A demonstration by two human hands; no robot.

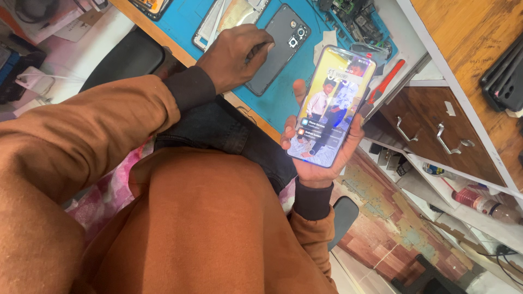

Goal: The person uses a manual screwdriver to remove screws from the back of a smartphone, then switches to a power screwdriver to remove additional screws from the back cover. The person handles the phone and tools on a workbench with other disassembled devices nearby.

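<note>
Right hand [321, 158] wrapped around a lit phone [331, 106], screen up, near the lap; left hand [235, 54] curled, fingertips pressing a dark phone [278, 49] lying face-down on the far blue mat [283, 103].

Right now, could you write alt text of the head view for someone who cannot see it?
A person's right hand holds a lit smartphone above their lap, while the left hand rests on a dark phone lying back-up on a blue work mat. Wooden drawers stand nearby.
</note>
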